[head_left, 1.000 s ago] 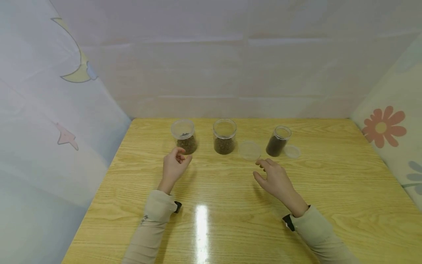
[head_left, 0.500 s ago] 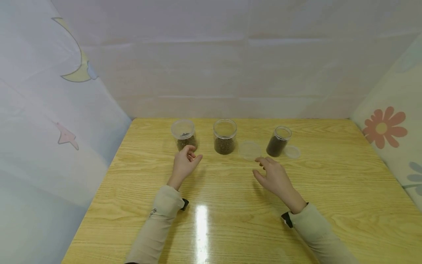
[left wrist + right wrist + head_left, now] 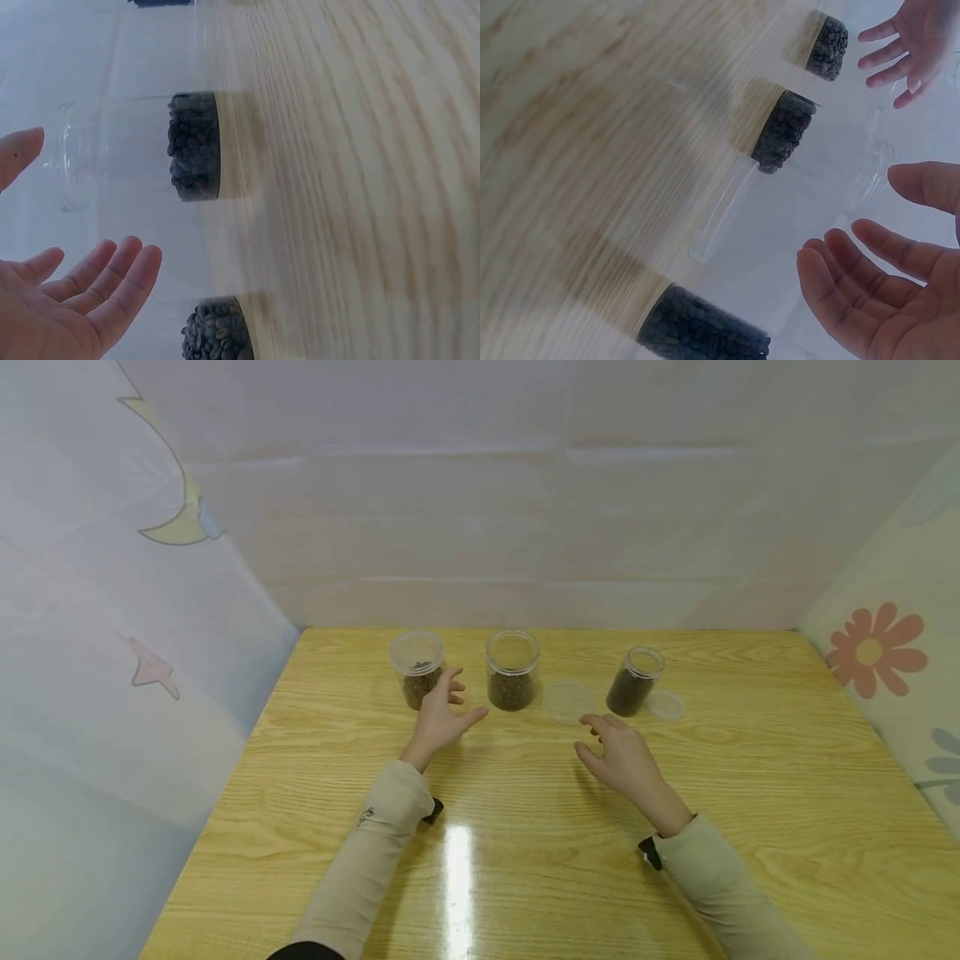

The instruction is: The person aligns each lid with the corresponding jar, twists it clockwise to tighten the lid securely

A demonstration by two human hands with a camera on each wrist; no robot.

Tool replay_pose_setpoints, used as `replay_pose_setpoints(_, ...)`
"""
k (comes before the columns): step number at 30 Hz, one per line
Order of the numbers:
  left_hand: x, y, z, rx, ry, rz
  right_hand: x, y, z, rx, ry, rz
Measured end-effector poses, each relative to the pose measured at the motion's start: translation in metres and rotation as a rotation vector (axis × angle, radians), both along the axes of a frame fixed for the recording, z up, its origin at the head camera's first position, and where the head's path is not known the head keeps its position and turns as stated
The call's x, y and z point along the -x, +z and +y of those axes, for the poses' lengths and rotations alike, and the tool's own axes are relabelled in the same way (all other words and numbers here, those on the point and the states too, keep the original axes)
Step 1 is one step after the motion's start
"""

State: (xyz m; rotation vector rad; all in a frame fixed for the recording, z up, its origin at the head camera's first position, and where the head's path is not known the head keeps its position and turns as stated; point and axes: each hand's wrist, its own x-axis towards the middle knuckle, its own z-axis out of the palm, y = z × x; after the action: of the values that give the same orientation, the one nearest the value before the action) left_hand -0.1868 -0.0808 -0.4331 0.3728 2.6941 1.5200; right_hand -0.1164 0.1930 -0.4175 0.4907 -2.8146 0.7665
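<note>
Three clear jars with dark coffee beans stand along the back of the table. My left hand (image 3: pixel 441 717) is spread in front of the gap between the left jar (image 3: pixel 417 653) and the middle jar (image 3: pixel 512 690), holding nothing. In the left wrist view the middle jar's beans (image 3: pixel 195 146) lie beyond the parted thumb and fingers. My right hand (image 3: pixel 628 760) hovers near the large clear lid (image 3: pixel 568 702), its fingers loosely bent around nothing. The narrow right jar (image 3: pixel 630 689), fuller of beans, stands behind that hand. In the right wrist view the large lid (image 3: pixel 724 210) lies flat.
A smaller clear lid (image 3: pixel 665 705) lies just right of the narrow jar. The wooden table (image 3: pixel 525 860) meets a pale cloth wall (image 3: pixel 465 527) right behind the jars. Printed cloth walls close off both sides.
My left hand has moved right and forward, from in front of the left jar toward the middle jar, and its thumb and fingers have spread apart. The right hand has hardly moved.
</note>
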Motion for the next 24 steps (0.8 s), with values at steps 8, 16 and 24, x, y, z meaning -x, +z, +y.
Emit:
replay_pose_setpoints(8,0.015,-0.006,0.012,0.0,0.001,-0.053,0.007,-0.002,0.002,-0.026,0.0,-0.05)
replay_pose_setpoints(16,0.032,-0.009,0.023,0.009,-0.011,-0.081,0.011,-0.006,0.003,-0.045,0.003,-0.057)
replay_pose_setpoints(24,0.043,-0.015,0.031,-0.046,-0.021,-0.139,0.012,-0.007,0.004,-0.055,0.0,-0.067)
